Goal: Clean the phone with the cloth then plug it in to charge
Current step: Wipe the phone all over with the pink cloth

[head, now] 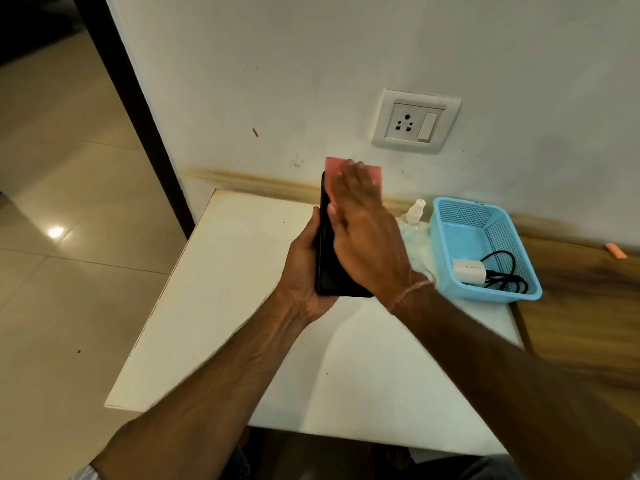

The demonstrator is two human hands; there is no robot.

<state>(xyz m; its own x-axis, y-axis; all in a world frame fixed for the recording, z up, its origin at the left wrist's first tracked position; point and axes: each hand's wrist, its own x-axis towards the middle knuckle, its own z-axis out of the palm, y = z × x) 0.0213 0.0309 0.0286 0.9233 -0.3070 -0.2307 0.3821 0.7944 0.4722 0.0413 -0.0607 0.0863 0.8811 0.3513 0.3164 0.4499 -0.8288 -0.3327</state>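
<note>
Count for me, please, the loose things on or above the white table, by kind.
Phone: 1
Cloth: 1
Spray bottle: 1
Basket: 1
Charger with cable: 1
Total: 5

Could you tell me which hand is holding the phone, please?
The left hand grips the black phone from its edge and underside; the right hand lies flat instead, pressing the pink cloth against its face.

white scuffed wall (277,64), white table (225,306) against it, glossy beige floor tiles (69,202) left, dark door frame (138,98)
</note>
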